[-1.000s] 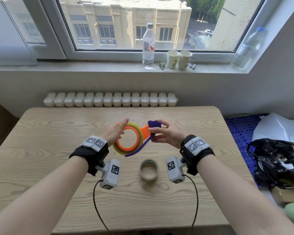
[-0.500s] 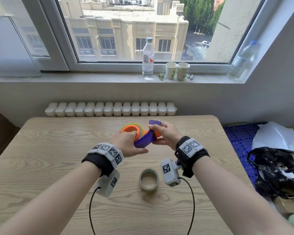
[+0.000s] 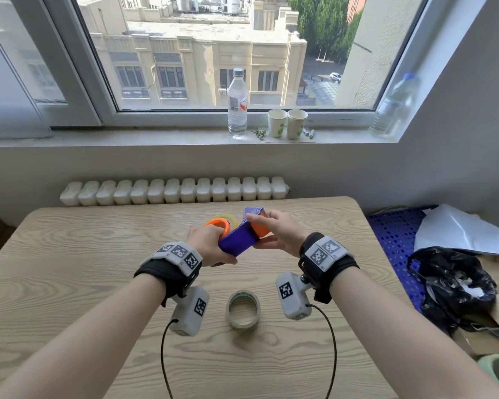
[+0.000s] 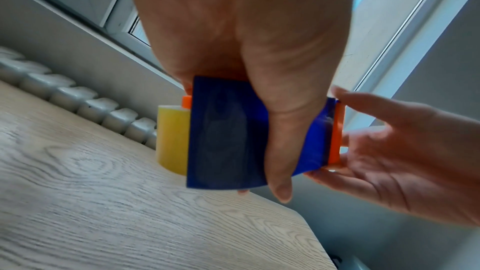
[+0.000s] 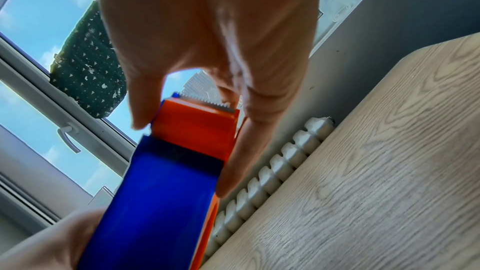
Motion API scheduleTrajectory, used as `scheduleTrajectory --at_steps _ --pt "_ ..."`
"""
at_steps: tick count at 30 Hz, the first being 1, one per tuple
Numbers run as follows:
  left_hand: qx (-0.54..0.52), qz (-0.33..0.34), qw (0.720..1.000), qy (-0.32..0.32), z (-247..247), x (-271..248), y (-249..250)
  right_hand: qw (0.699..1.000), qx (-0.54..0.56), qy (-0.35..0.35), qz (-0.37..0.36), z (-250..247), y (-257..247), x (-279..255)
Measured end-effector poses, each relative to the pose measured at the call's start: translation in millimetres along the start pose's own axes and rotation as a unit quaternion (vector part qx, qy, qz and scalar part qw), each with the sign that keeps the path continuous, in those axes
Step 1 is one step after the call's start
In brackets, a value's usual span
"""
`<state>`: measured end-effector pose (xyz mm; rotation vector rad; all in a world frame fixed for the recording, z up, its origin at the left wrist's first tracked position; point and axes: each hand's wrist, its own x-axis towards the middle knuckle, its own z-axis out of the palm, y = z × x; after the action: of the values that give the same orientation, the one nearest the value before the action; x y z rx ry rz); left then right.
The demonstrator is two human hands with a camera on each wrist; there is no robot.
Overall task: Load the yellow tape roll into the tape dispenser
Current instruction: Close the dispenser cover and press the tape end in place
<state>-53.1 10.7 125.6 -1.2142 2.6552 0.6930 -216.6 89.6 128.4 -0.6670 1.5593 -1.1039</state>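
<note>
Step in hand, as I judge it: seating the yellow tape roll [image 4: 172, 139] on the tape dispenser [image 3: 238, 240], both held up above the table [image 3: 69, 254], about mid-table toward 12 o'clock.

How to do it well (judgement):
- Keep the dispenser body steady with one hand and work the roll with the other; don't twist both at once.
- Line the roll's core square to the orange hub [image 3: 218, 224], then push straight on. A tilted roll would likely jam.
- Keep fingers off the serrated blade [image 5: 207, 103] at the orange head end; the right fingertips sit very near it.
- Check the tape's free end faces the blade before closing up. Which way it faces can't be told here.

Hands:
- Left hand [image 3: 209, 244]: fingers and thumb curled round the blue body of the dispenser, firm wrap, thumb lying across the blue face in the left wrist view. The roll sticks out at the 9 o'clock side of the blue part in that view.
- Right hand [image 3: 277, 231]: partly open, fingers fairly straight, thumb and fingertips pinching the orange head end from both sides.

Whether the roll is fully seated is hidden. A second, pale tape roll [image 3: 243, 309] lies flat on the table at 6 o'clock of the hands, untouched.
</note>
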Motion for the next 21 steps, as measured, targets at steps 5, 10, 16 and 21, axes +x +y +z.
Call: scheduleTrajectory --at_steps 5,10,16,21 --pt "0.060 0.030 0.998 0.011 -3.7 -4.4 -7.2 0.998 -0.042 -0.027 0.032 -11.0 -7.9 -6.3" --pt "0.177 0.091 0.979 0.038 -4.3 -14.0 -1.5 0.989 -0.131 -0.020 0.065 -13.2 -12.0 -8.8" --pt "0.286 0.116 0.950 0.049 -3.8 -20.3 3.8 0.974 -0.205 -0.034 0.092 -13.7 -8.7 -10.6" --pt "0.350 0.141 0.925 0.037 -5.7 -26.6 9.2 0.965 -0.243 -0.058 0.083 -12.4 -3.7 -8.6"
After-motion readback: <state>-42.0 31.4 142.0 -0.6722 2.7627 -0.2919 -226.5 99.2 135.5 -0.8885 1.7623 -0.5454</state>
